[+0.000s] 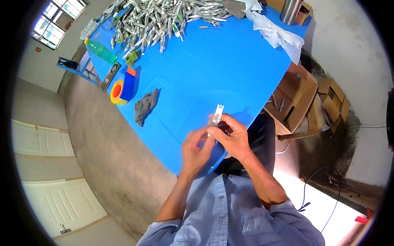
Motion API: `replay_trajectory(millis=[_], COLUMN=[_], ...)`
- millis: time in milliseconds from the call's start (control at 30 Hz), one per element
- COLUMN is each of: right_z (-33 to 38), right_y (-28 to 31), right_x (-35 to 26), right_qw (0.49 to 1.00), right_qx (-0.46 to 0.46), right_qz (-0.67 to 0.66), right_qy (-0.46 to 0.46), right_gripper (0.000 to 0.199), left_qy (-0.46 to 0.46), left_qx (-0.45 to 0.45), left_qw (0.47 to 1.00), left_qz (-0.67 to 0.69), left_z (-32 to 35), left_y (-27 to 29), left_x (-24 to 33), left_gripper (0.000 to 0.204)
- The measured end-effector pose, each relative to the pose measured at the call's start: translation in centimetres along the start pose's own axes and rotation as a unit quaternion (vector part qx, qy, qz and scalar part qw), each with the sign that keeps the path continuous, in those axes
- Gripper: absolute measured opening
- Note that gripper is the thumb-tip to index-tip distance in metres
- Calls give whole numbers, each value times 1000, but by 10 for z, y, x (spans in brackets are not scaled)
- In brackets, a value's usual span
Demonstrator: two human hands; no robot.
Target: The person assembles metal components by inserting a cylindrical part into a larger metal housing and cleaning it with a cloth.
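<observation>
Close above the near edge of a blue-topped table [213,67], my two hands meet around a small slim white-and-silver part [218,110]. Its notched white end points away from me, and the near end is hidden by my fingers. My right hand [234,136] pinches it from the right, thumb across it. From the left, my left hand [196,148] has its fingers closed at the lower end, slightly blurred. A dark grey cloth [146,106] lies crumpled on the table left of my hands.
A heap of slim silver-and-white parts [152,20] covers the far side. On the left are a tape dispenser [124,88], a dark flat object [111,76] and a green bottle [100,51]. White plastic sheeting [279,37] and a metal tumbler [291,11] are far right, cardboard boxes [301,88] below.
</observation>
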State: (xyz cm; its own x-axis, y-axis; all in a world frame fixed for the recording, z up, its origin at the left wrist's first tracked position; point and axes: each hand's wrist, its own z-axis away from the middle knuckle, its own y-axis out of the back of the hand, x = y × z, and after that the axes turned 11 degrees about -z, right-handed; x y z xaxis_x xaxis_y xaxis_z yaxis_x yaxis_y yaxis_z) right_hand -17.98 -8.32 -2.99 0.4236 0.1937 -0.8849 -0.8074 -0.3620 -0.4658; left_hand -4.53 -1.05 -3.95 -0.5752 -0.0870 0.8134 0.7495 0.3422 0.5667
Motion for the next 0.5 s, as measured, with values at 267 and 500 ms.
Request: replay_trajectory(millis=[267, 500], right_z=[11, 21], right_y=[-2, 0], right_x=[-18, -20], right_qw=[995, 990], right_qx=[-58, -65], right_qz=[-86, -121], right_qy=[-4, -22], right_gripper=[29, 30], left_qy=[-30, -82], left_qx=[17, 25], left_qw=[999, 996], left_qz=[-17, -30], left_z=[1, 2], left_y=[-1, -2], left_x=[6, 6], left_gripper=[27, 35])
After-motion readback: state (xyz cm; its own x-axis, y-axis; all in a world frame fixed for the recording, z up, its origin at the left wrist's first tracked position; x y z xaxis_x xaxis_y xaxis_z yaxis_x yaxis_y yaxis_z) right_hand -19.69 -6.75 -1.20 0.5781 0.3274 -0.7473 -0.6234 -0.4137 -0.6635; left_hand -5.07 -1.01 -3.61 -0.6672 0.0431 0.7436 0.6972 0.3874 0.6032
